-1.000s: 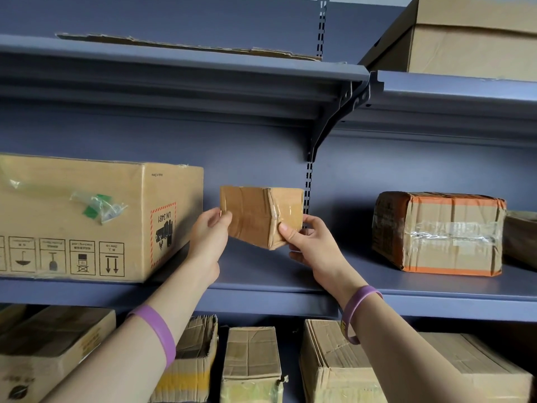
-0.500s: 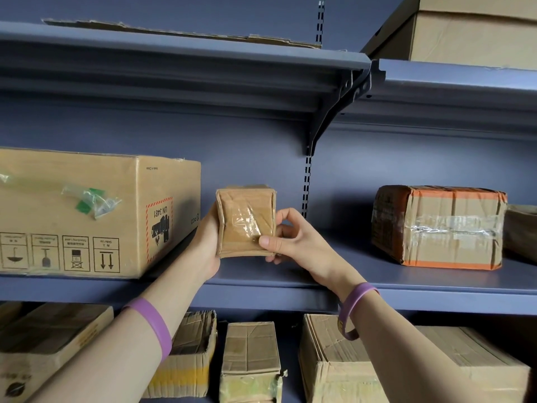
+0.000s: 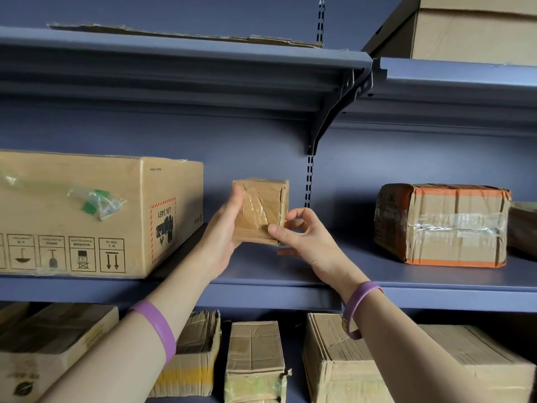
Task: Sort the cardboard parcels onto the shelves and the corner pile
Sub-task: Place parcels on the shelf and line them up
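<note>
One creased, tape-glossed cardboard parcel [image 3: 261, 206]

back panel [image 3: 247, 141]: blue-grey metal | slotted upright [image 3: 309, 181] | dark bracket [image 3: 328, 120]

small parcel [image 3: 260, 212] now face-on, lower

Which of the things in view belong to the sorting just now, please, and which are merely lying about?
In the job: small taped parcel, held between the left hand and right hand; middle shelf beneath it.

Lying about: large UN 3481 box; orange-edged parcel; flat cardboard sheet up top; worn boxes lower down.
</note>
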